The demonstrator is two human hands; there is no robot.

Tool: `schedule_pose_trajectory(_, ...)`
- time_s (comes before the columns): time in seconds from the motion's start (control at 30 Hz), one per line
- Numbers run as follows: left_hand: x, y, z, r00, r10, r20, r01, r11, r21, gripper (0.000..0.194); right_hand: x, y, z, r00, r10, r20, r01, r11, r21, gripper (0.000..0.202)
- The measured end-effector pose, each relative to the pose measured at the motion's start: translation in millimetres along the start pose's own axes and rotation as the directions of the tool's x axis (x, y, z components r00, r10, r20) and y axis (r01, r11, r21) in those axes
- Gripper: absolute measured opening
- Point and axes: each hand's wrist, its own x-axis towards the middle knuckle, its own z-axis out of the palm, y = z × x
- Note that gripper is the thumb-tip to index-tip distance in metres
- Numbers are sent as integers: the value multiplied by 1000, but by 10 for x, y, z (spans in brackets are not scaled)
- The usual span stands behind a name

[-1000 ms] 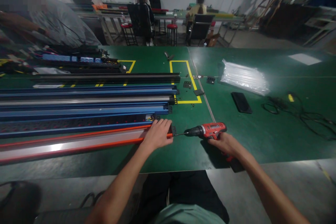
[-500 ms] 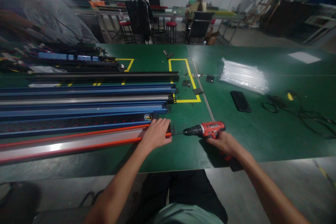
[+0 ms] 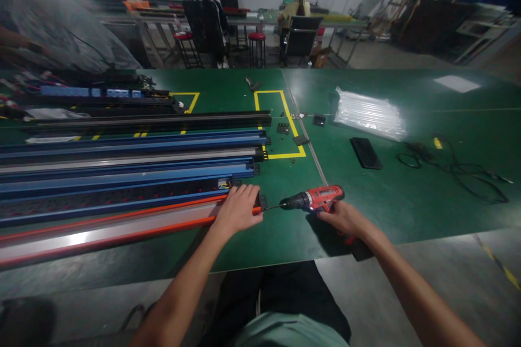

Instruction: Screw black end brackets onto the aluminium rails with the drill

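Observation:
My left hand point(image 3: 239, 209) grips the right end of a long orange-edged metal profile point(image 3: 122, 226) lying along the front of the table. A black end cap point(image 3: 262, 202) sticks out past the fingers. In my right hand point(image 3: 345, 219) is a red and black cordless drill point(image 3: 323, 197), held level by its handle. Its long thin bit points left, and the tip meets the end cap. Whether the tip sits in a screw is too small to see. Just behind the orange profile lies a blue-edged profile point(image 3: 203, 195) with an open, dark inside.
More blue and black profiles point(image 3: 183, 143) lie parallel at the left. Small black caps point(image 3: 301, 140), a dark phone point(image 3: 366, 153), a clear plastic-wrapped bundle point(image 3: 370, 114) and a tangled cable point(image 3: 451, 162) are on the green table point(image 3: 386, 211). Two people sit at a far bench.
The view has shifted slightly, so the table things appear a little further left. My hands, the profile and the drill keep the same positions relative to each other.

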Motion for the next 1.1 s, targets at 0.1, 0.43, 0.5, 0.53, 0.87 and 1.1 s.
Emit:
schedule_pose_trajectory(0.1,-3,0,-2,1000,3,-5,-3,1000,-6,55,6,14,3,1000,10,8,-10,1000,1,33)
schedule_pose_trajectory(0.43,-11,-5,25,999,9,-33,-8,1000,7,57,-21,-61,-12,999,37,10,-37,999,-3,32)
schedule_pose_trajectory(0.5,-12,-6,24,999,8,-30,-8,1000,9,55,-18,-58,-13,999,41,18,-41,999,-1,33)
schedule_pose_trajectory(0.53,-11,-5,22,1000,8,-29,-7,1000,9,54,-16,-55,-14,999,39,21,-39,999,0,33)
schedule_pose_trajectory(0.87,-5,5,2,1000,-4,-6,4,1000,20,58,24,14,-8,1000,16,17,-15,1000,-3,29)
schedule_pose_trajectory(1.1,-10,1,-10,1000,17,-10,-17,999,37,57,27,18,15,1000,30,2,-30,999,-28,28)
